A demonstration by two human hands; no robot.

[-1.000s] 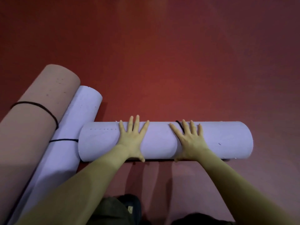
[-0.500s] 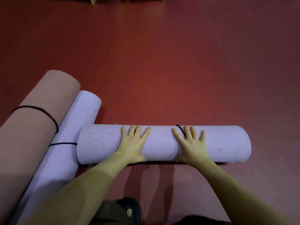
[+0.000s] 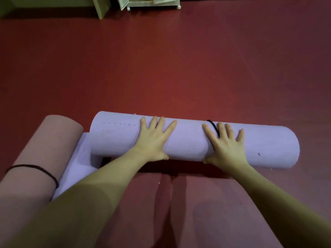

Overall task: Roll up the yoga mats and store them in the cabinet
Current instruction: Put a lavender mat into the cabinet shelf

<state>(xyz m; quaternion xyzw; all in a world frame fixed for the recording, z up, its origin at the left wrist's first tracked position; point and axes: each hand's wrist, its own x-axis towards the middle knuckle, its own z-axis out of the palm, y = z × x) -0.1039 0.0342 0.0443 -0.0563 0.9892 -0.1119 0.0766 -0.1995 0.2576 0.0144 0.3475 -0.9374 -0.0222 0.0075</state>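
Since a moment ago the lavender roll (image 3: 189,140) has risen, its left end now over the second lavender mat (image 3: 78,163) (beside the pink roll (image 3: 44,149)). Left hand (image 3: 152,138) and right hand (image 3: 224,144) press it, fingers spread flat.

A wide stretch of red floor (image 3: 161,68) is left open between the lavender rolled mat (image 3: 188,140) and the cabinet (image 3: 143,2) at the far edge. The near-left side is blocked by a pink rolled mat (image 3: 44,149) and a second lavender rolled mat (image 3: 78,167), on which the first roll's left end is propped. Bare floor is seen to the right.
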